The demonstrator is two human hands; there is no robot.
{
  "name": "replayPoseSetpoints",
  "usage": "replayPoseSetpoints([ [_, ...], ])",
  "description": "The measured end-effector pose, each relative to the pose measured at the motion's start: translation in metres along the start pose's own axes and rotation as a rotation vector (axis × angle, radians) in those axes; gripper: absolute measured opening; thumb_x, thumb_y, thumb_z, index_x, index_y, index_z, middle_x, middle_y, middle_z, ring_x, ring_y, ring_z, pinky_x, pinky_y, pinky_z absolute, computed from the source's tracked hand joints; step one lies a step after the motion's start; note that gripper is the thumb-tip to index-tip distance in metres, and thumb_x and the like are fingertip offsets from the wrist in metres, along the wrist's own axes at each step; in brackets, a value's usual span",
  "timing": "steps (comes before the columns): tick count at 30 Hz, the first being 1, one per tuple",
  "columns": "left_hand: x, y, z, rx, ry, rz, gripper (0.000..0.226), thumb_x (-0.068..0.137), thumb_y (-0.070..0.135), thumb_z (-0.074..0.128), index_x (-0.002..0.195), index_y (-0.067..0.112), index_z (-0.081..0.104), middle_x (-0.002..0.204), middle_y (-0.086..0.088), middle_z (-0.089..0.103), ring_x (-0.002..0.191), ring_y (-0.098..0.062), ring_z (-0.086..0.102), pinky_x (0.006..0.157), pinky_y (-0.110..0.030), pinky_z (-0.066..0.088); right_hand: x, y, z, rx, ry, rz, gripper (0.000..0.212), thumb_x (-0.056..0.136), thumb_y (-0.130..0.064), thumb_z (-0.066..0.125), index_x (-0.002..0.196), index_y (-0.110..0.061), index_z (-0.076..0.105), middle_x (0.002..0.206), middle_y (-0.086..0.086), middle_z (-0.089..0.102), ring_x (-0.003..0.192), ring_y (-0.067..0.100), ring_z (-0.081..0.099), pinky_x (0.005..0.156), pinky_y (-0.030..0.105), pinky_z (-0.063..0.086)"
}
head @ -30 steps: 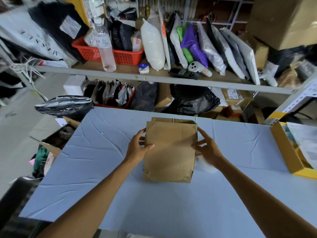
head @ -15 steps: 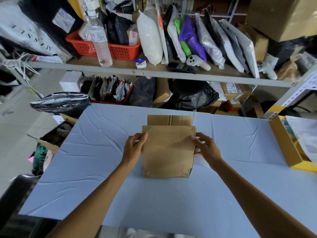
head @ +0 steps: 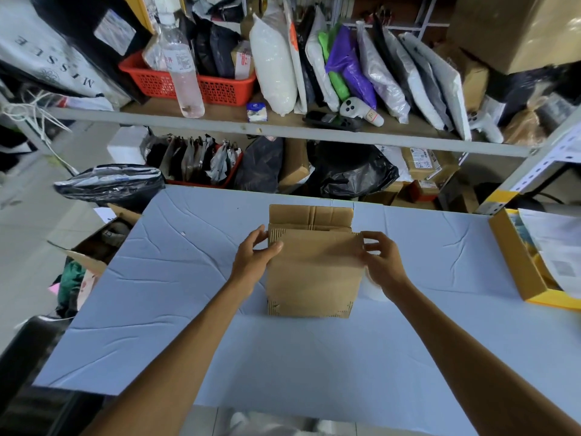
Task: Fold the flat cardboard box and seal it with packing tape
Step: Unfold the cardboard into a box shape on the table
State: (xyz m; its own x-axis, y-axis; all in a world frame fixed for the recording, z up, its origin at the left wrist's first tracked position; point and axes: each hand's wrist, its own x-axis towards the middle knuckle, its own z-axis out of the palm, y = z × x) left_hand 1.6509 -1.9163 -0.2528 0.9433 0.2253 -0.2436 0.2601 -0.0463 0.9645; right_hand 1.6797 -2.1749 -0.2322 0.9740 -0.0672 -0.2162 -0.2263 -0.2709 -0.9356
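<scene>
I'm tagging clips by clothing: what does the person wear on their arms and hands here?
The left grip and right grip are bare hands, with no gloves, rings or plasters that I can make out. Both forearms are uncovered to the frame's edge, and no sleeves, watch or bands show.

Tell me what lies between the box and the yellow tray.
Head view: the right hand gripping the box, a white object partly hidden behind the hand, then bare table up to the tray.
</scene>
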Motion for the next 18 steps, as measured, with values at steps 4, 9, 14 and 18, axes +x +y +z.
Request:
replayPoseSetpoints([
  [4, 0.002, 0.012, 0.0, -0.004, -0.019, 0.05, 0.078, 0.079, 0.009, 0.074, 0.145, 0.027, 0.035, 0.128, 0.005, 0.051, 0.103, -0.016, 0.06, 0.084, -0.029, 0.052, 0.004, -0.001, -0.005, -0.004, 0.012, 0.005, 0.06, 0.084, 0.015, 0.049, 0.138, -0.012, 0.046, 0.109, 0.014, 0.054, 0.092, 0.026, 0.056, 0.059, 0.024, 0.046],
  [9, -0.002, -0.001, -0.01, 0.0, -0.099, -0.028, 0.089, 0.081, -0.005, 0.068, 0.147, 0.038, 0.027, 0.132, -0.003, 0.05, 0.097, -0.014, 0.061, 0.076, -0.025, 0.051, 0.005, 0.009, -0.003, -0.245, -0.124, 0.026, 0.092, 0.082, 0.012, 0.057, 0.15, -0.037, 0.018, 0.124, 0.005, 0.037, 0.091, 0.032, 0.056, 0.058, 0.028, 0.049],
  [14, 0.007, 0.007, -0.01, 0.173, -0.205, 0.008, 0.091, 0.085, -0.002, 0.064, 0.142, 0.053, 0.021, 0.134, -0.002, 0.042, 0.112, -0.024, 0.056, 0.073, -0.024, 0.053, 0.016, -0.005, -0.009, -0.314, -0.244, -0.025, 0.107, 0.077, 0.019, 0.059, 0.147, -0.046, 0.013, 0.135, 0.011, 0.037, 0.12, 0.03, 0.045, 0.065, 0.028, 0.05],
  [18, 0.01, 0.011, -0.014, 0.228, -0.236, 0.047, 0.076, 0.086, 0.0, 0.063, 0.135, 0.049, 0.033, 0.133, -0.004, 0.04, 0.107, -0.022, 0.057, 0.068, -0.02, 0.05, 0.017, -0.008, -0.008, -0.3, -0.23, -0.052, 0.095, 0.07, 0.015, 0.066, 0.133, -0.048, 0.032, 0.125, 0.007, 0.046, 0.117, 0.028, 0.047, 0.071, 0.037, 0.056],
])
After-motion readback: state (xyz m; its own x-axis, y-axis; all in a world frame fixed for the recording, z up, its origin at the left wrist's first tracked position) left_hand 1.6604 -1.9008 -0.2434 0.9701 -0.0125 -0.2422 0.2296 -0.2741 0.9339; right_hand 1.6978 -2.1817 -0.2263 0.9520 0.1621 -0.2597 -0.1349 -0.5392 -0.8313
